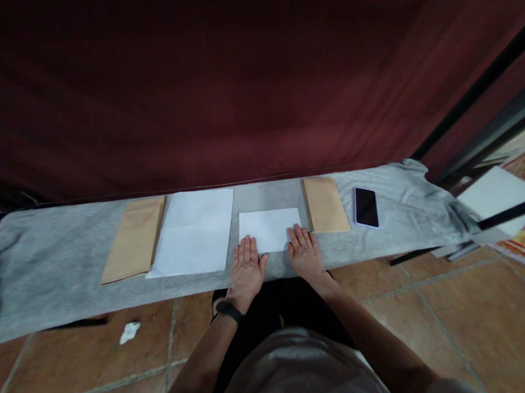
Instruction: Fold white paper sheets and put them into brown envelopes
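Note:
A small white sheet of paper (pixel 271 227), perhaps folded, lies flat in front of me on the grey cloth. My left hand (pixel 247 268) rests palm down at its lower left corner, fingers stretched out. At the lower right corner, my right hand (pixel 305 253) also lies flat with its fingertips on the paper. Left of it is a larger white sheet (pixel 192 232) with a faint crease across it. A brown paper envelope (pixel 128 244) lies beyond that sheet, on the far left. Close to my right hand is a smaller brown envelope (pixel 326 205).
A phone (pixel 365 207) with a dark screen lies right of the small envelope. Grey cloth (pixel 60 259) covers the narrow table. A dark red curtain (pixel 244 91) hangs behind it. Black metal bars (pixel 498 67) stand at the right. A crumpled white scrap (pixel 129 332) is on the tiled floor.

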Demonstrator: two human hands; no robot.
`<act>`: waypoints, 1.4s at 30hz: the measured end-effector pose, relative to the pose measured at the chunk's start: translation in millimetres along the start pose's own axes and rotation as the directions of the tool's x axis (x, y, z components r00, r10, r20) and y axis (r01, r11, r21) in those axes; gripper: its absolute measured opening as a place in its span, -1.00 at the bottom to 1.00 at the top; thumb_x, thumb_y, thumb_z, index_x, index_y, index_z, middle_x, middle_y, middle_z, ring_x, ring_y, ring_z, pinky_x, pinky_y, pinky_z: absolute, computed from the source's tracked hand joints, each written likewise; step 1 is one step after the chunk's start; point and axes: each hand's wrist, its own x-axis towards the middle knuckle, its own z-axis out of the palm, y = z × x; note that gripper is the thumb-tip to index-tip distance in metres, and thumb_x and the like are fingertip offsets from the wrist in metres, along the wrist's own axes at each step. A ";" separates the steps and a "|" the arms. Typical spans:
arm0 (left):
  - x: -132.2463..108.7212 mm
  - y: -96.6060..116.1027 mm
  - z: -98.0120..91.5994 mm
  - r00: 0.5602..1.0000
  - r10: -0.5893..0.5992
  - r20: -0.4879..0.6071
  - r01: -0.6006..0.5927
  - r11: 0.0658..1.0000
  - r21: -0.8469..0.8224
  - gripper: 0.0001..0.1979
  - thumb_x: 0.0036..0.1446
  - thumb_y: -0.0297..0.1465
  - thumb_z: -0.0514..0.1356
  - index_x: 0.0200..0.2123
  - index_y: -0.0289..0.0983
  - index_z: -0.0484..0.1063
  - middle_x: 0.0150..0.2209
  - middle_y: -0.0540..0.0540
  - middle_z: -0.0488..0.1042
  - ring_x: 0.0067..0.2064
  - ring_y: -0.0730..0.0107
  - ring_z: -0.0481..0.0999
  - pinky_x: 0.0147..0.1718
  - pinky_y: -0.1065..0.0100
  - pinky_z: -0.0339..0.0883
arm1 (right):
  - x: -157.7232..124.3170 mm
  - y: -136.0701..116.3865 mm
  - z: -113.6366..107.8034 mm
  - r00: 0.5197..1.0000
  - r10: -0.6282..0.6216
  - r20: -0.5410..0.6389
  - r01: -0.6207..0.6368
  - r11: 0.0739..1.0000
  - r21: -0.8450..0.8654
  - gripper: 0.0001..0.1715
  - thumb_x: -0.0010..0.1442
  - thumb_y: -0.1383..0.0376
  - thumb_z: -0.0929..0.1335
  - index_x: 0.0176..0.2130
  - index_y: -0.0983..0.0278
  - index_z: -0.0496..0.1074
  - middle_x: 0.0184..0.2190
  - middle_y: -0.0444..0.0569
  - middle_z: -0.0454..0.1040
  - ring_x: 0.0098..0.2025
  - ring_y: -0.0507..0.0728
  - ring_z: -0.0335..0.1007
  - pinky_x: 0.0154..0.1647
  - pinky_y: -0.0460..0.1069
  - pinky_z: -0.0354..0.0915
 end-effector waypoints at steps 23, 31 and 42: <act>-12.9 -8.5 -3.7 1.000 -0.018 0.000 0.018 1.000 0.000 -0.38 0.41 -0.22 -0.16 0.38 -0.49 0.06 0.39 -0.34 0.09 0.44 0.13 0.00 0.39 0.05 -0.04 | -13.8 10.3 -6.7 0.998 -0.056 0.007 0.056 0.998 0.024 -0.39 0.47 0.20 0.11 0.37 0.43 0.15 0.33 0.21 0.24 0.37 0.28 0.15 0.36 0.23 0.07; 4.4 28.3 -3.7 0.994 0.105 0.022 -0.105 0.994 -0.027 -0.42 0.40 -0.32 -0.17 0.38 -0.46 0.07 0.39 -0.28 0.13 0.44 0.20 0.00 0.41 0.08 -0.09 | 0.6 -15.3 -4.8 0.988 -0.132 0.084 0.127 0.990 0.061 -0.42 0.47 0.23 0.09 0.37 0.37 0.17 0.36 0.09 0.20 0.39 0.21 0.11 0.40 0.18 0.02; -4.5 2.7 -1.7 0.999 0.019 0.035 -0.018 1.000 -0.017 -0.37 0.39 -0.25 -0.14 0.42 -0.42 -0.04 0.41 -0.30 0.07 0.44 0.16 0.00 0.39 0.05 -0.04 | -13.6 12.0 -6.1 0.990 -0.135 0.037 0.135 0.991 0.022 -0.36 0.46 0.16 0.16 0.39 0.39 0.09 0.36 0.18 0.19 0.38 0.24 0.14 0.39 0.22 0.05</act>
